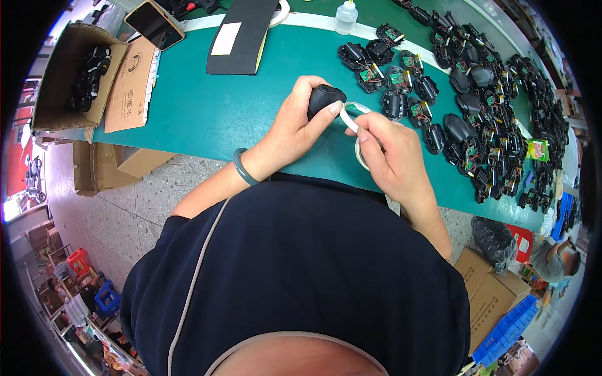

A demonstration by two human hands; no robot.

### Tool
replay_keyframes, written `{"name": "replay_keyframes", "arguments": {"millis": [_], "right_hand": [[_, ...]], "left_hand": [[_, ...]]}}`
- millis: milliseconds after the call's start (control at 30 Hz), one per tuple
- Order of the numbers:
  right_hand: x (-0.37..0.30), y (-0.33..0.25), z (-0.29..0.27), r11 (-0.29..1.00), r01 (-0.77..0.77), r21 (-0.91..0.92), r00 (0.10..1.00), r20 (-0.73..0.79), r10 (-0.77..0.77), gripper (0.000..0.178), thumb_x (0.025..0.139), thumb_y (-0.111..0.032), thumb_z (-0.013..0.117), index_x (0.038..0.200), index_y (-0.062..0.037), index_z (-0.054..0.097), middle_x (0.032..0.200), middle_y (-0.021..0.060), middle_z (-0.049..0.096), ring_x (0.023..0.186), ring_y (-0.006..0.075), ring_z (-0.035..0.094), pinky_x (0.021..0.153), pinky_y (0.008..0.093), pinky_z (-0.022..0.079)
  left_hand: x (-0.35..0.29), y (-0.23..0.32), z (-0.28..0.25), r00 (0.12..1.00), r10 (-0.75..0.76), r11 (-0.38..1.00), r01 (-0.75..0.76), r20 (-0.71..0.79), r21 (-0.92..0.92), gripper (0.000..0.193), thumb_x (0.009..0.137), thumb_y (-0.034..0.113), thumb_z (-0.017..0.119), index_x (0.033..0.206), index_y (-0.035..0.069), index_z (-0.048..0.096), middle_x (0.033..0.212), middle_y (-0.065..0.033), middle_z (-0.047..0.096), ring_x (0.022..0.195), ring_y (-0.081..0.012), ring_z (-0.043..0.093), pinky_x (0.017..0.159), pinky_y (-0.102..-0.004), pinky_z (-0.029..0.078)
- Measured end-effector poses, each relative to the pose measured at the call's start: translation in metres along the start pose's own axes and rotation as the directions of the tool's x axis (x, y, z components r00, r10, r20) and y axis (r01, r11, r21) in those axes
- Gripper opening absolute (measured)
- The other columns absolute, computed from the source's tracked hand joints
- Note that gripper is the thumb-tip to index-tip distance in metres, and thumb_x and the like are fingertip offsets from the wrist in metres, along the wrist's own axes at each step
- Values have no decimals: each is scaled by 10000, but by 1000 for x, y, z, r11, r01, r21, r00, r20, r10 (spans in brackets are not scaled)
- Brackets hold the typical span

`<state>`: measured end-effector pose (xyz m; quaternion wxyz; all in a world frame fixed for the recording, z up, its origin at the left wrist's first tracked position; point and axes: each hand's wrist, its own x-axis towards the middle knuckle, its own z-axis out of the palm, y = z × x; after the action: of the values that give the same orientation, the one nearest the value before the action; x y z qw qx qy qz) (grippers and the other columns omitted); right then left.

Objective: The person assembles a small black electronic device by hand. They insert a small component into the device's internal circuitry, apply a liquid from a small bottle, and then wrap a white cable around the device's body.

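My left hand (287,133) is wrapped round a black rounded plastic device (325,98), shaped like a small computer mouse, just above the green table. In my right hand (396,155) is a narrow roll of white tape (349,120), pinched between thumb and fingers. Its upper part reaches the left thumb tip beside the device. Whether the tape is stuck to the device, I cannot tell. To the right lie several opened black housings (396,79) with green circuit boards and coloured wires showing.
More black housings (483,119) crowd the table's right side. A clear bottle (345,17) stands at the back, near a black folder (244,37). At far left are a phone (155,25) and an open cardboard box (47,94) holding black parts. Cartons (492,294) sit on the floor at right.
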<state>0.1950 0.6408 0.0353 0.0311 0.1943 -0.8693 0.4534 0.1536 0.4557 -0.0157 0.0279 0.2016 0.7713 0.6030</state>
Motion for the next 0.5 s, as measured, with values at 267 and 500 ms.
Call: {"name": "replay_keyframes", "arguments": {"millis": [267, 500], "right_hand": [[-2, -1, -2, 1000, -11, 3, 1000, 17, 11, 78, 860, -103, 534, 847, -33, 567, 663, 110, 598, 570, 319, 578, 537, 399, 422], [-4, -1, -1, 1000, -11, 20, 1000, 17, 11, 86, 865, -127, 556, 834, -49, 576, 652, 97, 593, 551, 305, 572, 521, 380, 414]], "left_hand": [[1, 2, 0, 1000, -8, 998, 7, -6, -63, 238, 919, 142, 575, 1065, -8, 462, 916, -143, 587, 829, -226, 594, 753, -330, 481], [0, 2, 1, 998, 43, 998, -42, -35, 38, 240, 897, 145, 606, 1068, 11, 503, 952, -102, 593, 845, -176, 577, 757, -299, 479]]}}
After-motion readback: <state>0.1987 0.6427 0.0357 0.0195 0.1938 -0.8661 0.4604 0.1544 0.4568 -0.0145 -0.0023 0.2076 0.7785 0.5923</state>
